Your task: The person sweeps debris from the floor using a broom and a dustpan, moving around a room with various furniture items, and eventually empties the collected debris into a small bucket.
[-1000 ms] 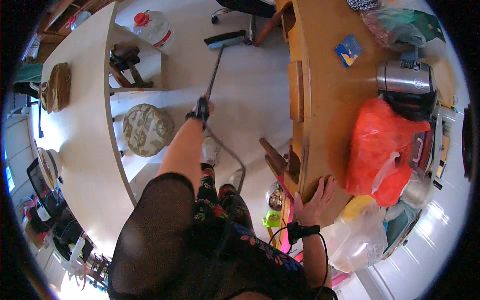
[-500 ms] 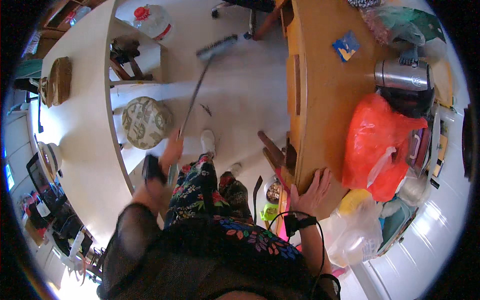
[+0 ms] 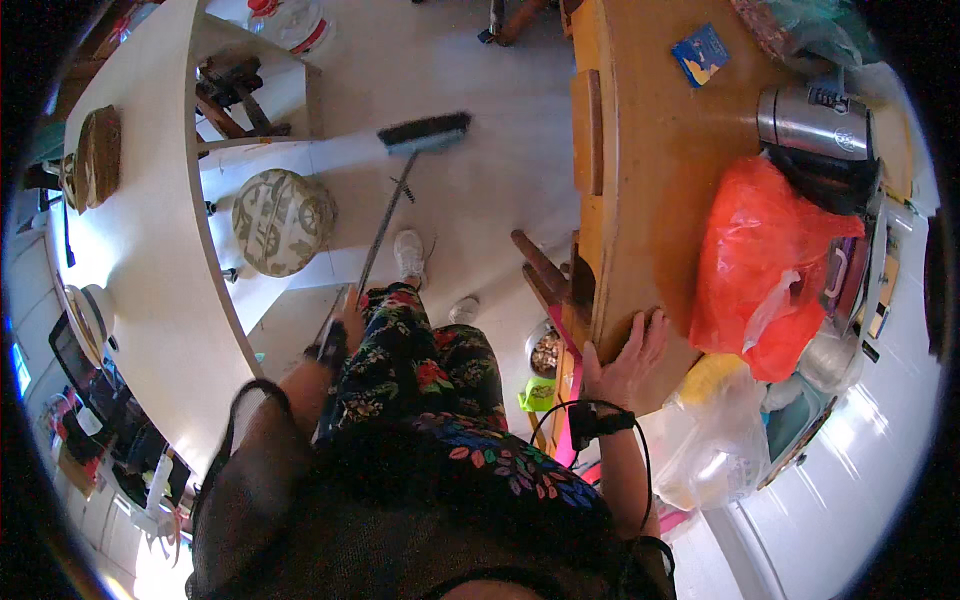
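My left hand is closed around the upper handle of a long broom, beside my left thigh. The broom slants away from me across the pale floor, and its wide dark bristle head rests farther off. A thin dark scrap lies close to the handle. On the right, my right hand lies with fingers spread on the near corner of a brown wooden desk. Nothing is in that hand. A band with a black device and a cable is on its wrist.
A camouflage-patterned round stool stands by the white table at left. The desk bears a red plastic bag, a steel flask and a blue packet. Below its corner are a bowl and a green container.
The broom head has come nearer to my feet, and my left hand has drawn back toward my body with the handle. My right hand stays on the desk.
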The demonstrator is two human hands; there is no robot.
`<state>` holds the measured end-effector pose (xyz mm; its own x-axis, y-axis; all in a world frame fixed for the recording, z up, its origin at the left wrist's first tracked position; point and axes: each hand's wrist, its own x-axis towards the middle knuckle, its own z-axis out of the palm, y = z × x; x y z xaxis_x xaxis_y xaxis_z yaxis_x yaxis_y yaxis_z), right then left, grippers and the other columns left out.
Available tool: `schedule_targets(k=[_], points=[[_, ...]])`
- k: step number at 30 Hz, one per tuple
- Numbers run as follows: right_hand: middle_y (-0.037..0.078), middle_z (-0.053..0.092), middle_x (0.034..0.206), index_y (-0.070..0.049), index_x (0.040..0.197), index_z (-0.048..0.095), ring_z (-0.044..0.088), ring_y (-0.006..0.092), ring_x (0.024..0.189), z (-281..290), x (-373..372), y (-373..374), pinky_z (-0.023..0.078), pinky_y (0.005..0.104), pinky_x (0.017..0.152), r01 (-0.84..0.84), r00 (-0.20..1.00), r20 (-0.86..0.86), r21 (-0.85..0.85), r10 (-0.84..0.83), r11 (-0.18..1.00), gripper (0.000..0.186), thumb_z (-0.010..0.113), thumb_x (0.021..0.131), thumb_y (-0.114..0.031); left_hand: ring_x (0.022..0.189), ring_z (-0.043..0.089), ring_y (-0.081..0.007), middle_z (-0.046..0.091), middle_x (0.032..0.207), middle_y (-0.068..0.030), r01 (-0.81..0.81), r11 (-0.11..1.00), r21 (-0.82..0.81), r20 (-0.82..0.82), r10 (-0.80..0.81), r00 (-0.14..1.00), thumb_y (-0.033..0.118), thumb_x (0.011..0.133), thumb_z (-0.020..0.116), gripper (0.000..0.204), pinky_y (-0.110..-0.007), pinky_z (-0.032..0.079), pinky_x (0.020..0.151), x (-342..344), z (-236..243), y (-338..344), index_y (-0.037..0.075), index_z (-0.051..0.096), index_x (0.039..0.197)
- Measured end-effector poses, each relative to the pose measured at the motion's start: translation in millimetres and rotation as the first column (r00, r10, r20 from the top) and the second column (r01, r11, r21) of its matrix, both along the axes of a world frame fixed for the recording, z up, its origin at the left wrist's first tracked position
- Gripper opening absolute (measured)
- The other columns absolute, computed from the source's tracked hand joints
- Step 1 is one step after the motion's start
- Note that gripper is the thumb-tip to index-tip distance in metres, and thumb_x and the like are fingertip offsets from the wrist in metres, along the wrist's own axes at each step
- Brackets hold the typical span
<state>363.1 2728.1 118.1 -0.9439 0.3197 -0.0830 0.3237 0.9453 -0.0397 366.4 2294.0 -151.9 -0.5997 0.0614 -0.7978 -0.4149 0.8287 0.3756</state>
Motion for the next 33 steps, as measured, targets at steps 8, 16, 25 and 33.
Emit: schedule_targets(k=[8, 16, 25, 33], points=[[0.024, 0.024, 0.135, -0.005, 0.127, 0.030, 0.021, 0.0423, 0.125, -1, -2, -1, 0.015, 0.0578, 0.098, -0.028, 0.999, -0.018, -0.023, 0.028, 0.999, 0.077, 0.060, 0.070, -0.046, 0.061, 0.054, -0.0420, 0.056, 0.067, -0.0237, 0.189, 0.977, 0.095, -0.078, -0.182, 0.980, 0.012, 0.083, 0.043, 0.056, -0.048, 0.041, 0.054, -90, 91, 63, 0.014, 0.021, 0.135], [0.025, 0.026, 0.133, -0.002, 0.126, 0.033, 0.022, 0.0428, 0.124, -2, -9, -2, 0.020, 0.0542, 0.099, -0.059, 0.997, -0.059, -0.008, 0.059, 0.998, 0.075, 0.059, 0.071, -0.046, 0.070, 0.058, -0.0221, 0.061, 0.077, -0.0104, -0.372, 0.891, 0.262, 0.275, 0.300, 0.913, 0.030, 0.086, 0.042, 0.039, -0.033, 0.046, 0.066, -229, 8, 239, 0.006, 0.051, 0.116], [0.024, 0.030, 0.132, -0.001, 0.124, 0.035, 0.029, 0.0399, 0.121, 7, -11, -5, 0.024, 0.0496, 0.099, -0.037, 0.997, 0.071, 0.093, 0.030, 0.995, 0.074, 0.064, 0.066, -0.034, 0.079, 0.059, -0.0373, 0.060, 0.085, -0.0230, 0.440, 0.890, -0.122, 0.178, -0.416, 0.892, 0.012, 0.080, 0.043, 0.062, -0.047, 0.044, 0.064, -65, 69, 46, 0.022, 0.017, 0.136], [0.023, 0.028, 0.131, -0.003, 0.124, 0.034, 0.025, 0.0427, 0.122, 2, -8, -4, 0.022, 0.0536, 0.099, -0.057, 0.998, -0.039, 0.010, 0.057, 0.998, 0.074, 0.065, 0.065, -0.034, 0.077, 0.057, -0.0412, 0.058, 0.087, -0.0264, 0.387, 0.918, -0.085, 0.210, -0.364, 0.908, 0.012, 0.085, 0.036, 0.048, -0.047, 0.044, 0.066, -58, 161, 41, 0.021, 0.030, 0.131]])
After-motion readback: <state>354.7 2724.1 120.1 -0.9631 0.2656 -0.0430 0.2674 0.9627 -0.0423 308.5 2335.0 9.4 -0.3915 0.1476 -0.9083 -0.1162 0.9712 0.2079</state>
